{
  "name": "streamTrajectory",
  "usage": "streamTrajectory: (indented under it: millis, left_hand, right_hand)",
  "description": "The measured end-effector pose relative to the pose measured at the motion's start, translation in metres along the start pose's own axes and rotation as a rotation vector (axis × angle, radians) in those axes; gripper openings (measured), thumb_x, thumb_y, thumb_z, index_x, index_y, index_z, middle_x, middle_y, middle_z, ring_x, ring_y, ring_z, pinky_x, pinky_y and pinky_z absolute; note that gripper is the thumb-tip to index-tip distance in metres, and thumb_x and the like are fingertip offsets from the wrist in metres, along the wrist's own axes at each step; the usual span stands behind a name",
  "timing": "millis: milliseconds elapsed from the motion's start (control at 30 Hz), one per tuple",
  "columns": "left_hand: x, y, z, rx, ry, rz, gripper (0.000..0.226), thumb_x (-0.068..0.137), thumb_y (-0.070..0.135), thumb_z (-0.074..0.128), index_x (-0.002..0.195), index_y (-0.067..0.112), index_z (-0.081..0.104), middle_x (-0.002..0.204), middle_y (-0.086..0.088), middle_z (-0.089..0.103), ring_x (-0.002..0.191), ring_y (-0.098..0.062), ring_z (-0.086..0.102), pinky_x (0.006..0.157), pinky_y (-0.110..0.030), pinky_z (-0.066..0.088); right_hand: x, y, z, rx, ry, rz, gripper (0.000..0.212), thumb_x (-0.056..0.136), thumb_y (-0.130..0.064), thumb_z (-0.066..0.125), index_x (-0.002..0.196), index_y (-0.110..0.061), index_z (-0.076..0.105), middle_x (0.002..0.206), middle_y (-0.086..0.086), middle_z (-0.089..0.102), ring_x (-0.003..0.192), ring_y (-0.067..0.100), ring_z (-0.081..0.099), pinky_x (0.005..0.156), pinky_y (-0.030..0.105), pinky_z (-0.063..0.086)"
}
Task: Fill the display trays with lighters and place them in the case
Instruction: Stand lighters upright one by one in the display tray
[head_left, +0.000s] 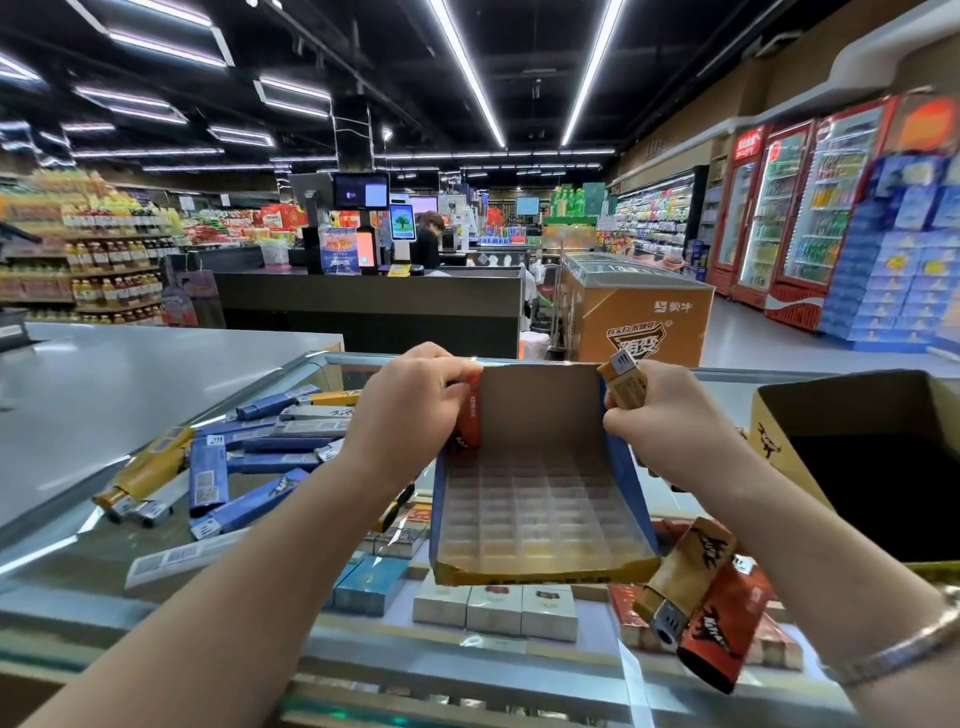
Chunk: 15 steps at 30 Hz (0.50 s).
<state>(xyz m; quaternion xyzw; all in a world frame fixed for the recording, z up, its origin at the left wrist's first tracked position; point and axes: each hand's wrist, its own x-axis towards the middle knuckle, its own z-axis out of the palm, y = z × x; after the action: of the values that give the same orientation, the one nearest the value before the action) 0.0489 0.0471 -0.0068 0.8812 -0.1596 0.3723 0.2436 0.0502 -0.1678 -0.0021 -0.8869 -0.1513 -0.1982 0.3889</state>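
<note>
A blue and yellow cardboard display tray (540, 509) with a clear gridded insert rests tilted on the glass case top (67, 566). My left hand (410, 410) holds an orange lighter (467, 415) upright at the tray's back left corner. My right hand (670, 421) grips a yellow lighter (626, 382) at the tray's back right corner. Several blue, yellow and white lighters (234, 457) lie loose on the glass to the left. A yellow lighter (685, 571) and an orange lighter (722, 629) lie at the tray's front right.
An open cardboard box (862, 462) stands at the right on the glass. Cigarette packs (493, 608) show inside the case below. A grey counter (130, 374) lies at the left. A checkout counter, a freezer chest and a person stand further back.
</note>
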Motion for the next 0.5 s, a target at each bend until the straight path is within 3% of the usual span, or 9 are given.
streamTrajectory:
  millis: [100,167,300,400,500]
  left_hand:
    - [0.000,0.003,0.004,-0.105,0.033,-0.067,0.027,0.087,0.011,0.061,0.112,0.018,0.062,0.104,0.001,0.063,0.080,-0.012,0.062,0.074,-0.036,0.055]
    - [0.000,0.005,0.007,-0.154,0.022,-0.104,0.027,0.086,0.013,0.062,0.113,0.019,0.057,0.107,0.001,0.062,0.083,-0.012,0.062,0.074,-0.040,0.055]
    - [0.000,0.012,0.009,-0.190,0.057,-0.074,0.030,0.088,0.028,0.060,0.117,0.020,0.056,0.115,0.008,0.054,0.103,-0.009,0.055,0.082,-0.039,0.052]
    - [-0.002,0.026,0.001,-0.341,0.038,0.058,0.021,0.086,0.038,0.058,0.102,0.028,0.063,0.100,0.017,0.058,0.097,-0.006,0.056,0.082,-0.034,0.051]
    - [-0.008,0.042,-0.003,-0.497,-0.064,0.157,0.019,0.080,0.039,0.063,0.099,0.039,0.062,0.095,0.017,0.058,0.087,-0.007,0.059,0.072,-0.023,0.051]
  right_hand:
    - [0.002,-0.004,-0.006,0.107,0.085,-0.010,0.015,0.082,-0.009,0.059,0.084,-0.018,0.047,0.075,0.007,0.051,0.065,0.020,0.053,0.053,0.031,0.045]
    - [0.003,-0.011,-0.014,0.357,0.053,0.041,0.020,0.078,-0.006,0.059,0.089,-0.017,0.046,0.077,0.012,0.052,0.062,0.021,0.054,0.053,0.031,0.047]
    - [0.000,-0.019,-0.023,0.692,-0.223,0.065,0.036,0.055,-0.003,0.055,0.089,-0.009,0.047,0.078,0.012,0.055,0.066,0.018,0.051,0.056,0.027,0.045]
    - [-0.005,-0.022,-0.016,0.787,-0.420,0.046,0.027,0.057,0.003,0.051,0.083,-0.003,0.048,0.073,0.011,0.055,0.060,0.016,0.051,0.053,0.024,0.043]
    - [-0.009,-0.024,-0.007,0.840,-0.549,0.012,0.018,0.063,0.005,0.051,0.079,-0.001,0.057,0.071,0.016,0.056,0.059,0.020,0.053,0.051,0.024,0.044]
